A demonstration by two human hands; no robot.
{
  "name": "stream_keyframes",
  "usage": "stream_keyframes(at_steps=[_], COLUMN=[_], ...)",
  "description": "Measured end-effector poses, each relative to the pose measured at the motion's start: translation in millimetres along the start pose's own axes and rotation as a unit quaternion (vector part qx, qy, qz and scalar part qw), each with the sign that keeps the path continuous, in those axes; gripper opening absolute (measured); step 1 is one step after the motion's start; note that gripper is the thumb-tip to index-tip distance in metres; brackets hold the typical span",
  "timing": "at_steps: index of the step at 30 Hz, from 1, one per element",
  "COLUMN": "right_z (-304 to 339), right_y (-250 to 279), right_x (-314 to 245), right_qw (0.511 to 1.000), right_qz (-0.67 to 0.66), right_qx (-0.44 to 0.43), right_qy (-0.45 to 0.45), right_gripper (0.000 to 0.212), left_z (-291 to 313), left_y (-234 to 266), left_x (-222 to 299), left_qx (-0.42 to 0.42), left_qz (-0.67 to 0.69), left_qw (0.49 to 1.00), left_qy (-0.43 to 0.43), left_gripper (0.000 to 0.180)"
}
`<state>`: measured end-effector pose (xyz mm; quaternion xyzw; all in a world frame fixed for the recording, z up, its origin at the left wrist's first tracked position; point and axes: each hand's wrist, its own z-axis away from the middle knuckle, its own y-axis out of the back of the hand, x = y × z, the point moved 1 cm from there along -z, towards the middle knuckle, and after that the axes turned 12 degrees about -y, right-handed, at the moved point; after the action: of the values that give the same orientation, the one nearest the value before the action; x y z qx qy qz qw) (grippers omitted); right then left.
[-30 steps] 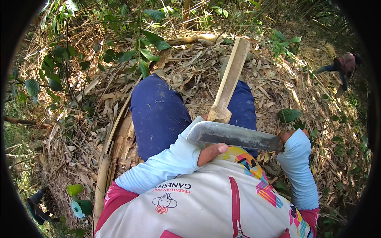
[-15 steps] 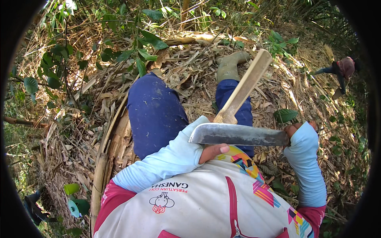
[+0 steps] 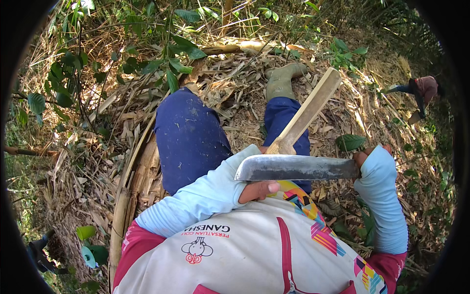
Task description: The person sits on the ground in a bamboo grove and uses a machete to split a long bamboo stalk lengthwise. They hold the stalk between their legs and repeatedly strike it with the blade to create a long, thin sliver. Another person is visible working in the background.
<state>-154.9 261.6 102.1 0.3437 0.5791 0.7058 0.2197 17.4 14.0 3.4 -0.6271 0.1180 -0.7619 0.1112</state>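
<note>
My right hand [image 3: 363, 159], in a light blue sleeve, is closed round the grip end of a machete [image 3: 298, 167]. Its broad, dark-stained blade lies nearly level across my lap, tip to the left. Behind the blade, my left hand [image 3: 258, 191] is closed on the lower end of a carved wooden piece [image 3: 309, 110]. Only its thumb and a little of its fingers show; the blade hides the rest. This pale wood slants up and away to the right, with a long flat shaft and a narrowed, notched part just beyond the blade's back edge.
My legs in blue trousers [image 3: 191, 137] are spread in front, one rubber boot [image 3: 283, 81] showing. A split log [image 3: 125, 206] lies on my left among dry leaves. Leafy branches [image 3: 171, 63] hang at the upper left. Another person [image 3: 425, 90] bends over at the far right.
The machete has shifted slightly right and down with my right hand. The wooden piece's far end has tipped a little right and lower. Both hands keep their hold.
</note>
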Motion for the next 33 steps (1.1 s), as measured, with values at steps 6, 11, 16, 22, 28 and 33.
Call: stream_keyframes(at_steps=[6, 11, 16, 22, 28, 33], right_z=[-3.6, -4.3, -5.8, -8.2, -5.8, -3.1], right_y=[-1.2, -13.3, -19.2, -22.7, -34.0, -39.5], right_x=[-0.7, 2.3, 2.9, -2.1, -1.4, -2.8], right_qw=[0.999, 0.999, 0.999, 0.999, 0.999, 0.999], right_qz=[0.028, 0.020, 0.026, 0.016, 0.006, -0.002], right_qx=[-0.019, -0.010, -0.008, -0.014, 0.022, 0.037], right_qy=[-0.012, -0.025, -0.025, -0.040, -0.037, -0.037], right_gripper=[0.027, 0.027, 0.028, 0.029, 0.026, 0.027], left_z=[-0.6, -0.8, -3.7, -4.3, -6.4, -8.2], left_y=[-3.8, -8.9, -10.0, -11.1, -10.6, -8.4], left_x=[0.4, -0.5, 0.1, 3.4, -0.2, -3.1], left_qx=[0.026, 0.049, 0.050, 0.071, 0.079, 0.076], left_qz=[-0.033, -0.042, -0.065, -0.026, -0.024, -0.029], left_qw=[0.998, 0.997, 0.996, 0.997, 0.997, 0.997], left_qy=[-0.043, -0.033, -0.041, -0.001, 0.004, 0.006], left_gripper=[0.049, 0.046, 0.042, 0.041, 0.046, 0.049])
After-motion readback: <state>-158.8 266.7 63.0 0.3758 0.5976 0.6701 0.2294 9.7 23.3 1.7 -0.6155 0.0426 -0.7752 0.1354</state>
